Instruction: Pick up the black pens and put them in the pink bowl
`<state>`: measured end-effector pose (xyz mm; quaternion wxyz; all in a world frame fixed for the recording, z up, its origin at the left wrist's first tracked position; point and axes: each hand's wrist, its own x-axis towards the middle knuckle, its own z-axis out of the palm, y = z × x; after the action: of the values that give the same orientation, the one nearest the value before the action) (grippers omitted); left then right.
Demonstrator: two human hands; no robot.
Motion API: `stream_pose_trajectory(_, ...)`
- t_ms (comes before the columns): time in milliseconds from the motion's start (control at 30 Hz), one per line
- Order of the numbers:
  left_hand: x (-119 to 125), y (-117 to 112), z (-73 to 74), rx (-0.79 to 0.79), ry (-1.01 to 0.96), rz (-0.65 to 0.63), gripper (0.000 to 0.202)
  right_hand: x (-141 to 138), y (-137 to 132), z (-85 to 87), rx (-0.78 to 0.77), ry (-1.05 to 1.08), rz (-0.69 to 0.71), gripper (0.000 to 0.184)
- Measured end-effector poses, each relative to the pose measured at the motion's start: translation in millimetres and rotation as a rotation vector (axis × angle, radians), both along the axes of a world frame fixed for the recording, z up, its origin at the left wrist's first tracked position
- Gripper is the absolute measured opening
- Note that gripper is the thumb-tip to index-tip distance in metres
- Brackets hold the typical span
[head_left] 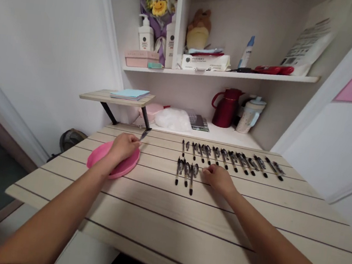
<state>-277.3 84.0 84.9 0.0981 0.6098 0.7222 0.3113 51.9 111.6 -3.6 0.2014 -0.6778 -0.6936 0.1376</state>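
My left hand (124,146) is above the pink round tray (130,167), its fingers pinched on a small dark, partly clear piece that looks like a pen cap (144,135). My right hand (220,178) rests close to the table, thumb and fingertips pressed together. Whatever lies between those fingertips is hidden. Just left of it is a short row of black pens (191,182), with separate caps (196,170) beside them. Behind runs a longer row of black pens (235,162), laid side by side with caps between. The inside of the tray is partly covered by my left arm.
A small raised stand (115,97) holds blue paper (130,94) at the back left. Behind the slatted table (164,217) are a plastic bag (174,119), a red jug (227,108) and a tumbler (250,116). A shelf (252,76) with bottles hangs above.
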Motion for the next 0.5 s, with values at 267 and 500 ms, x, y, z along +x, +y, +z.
stream_pose_trajectory(267,-53.2,-21.9,-14.4,-0.198,0.303,0.219,0.029,-12.3,10.9,-12.5,0.039,-0.073,-0.061,0.030)
stream_pose_trajectory(500,-55.2,-28.3,-30.8,-0.270,0.313,0.258,0.024,-0.2,12.6,-28.3,0.090,-0.085,-0.030,0.029)
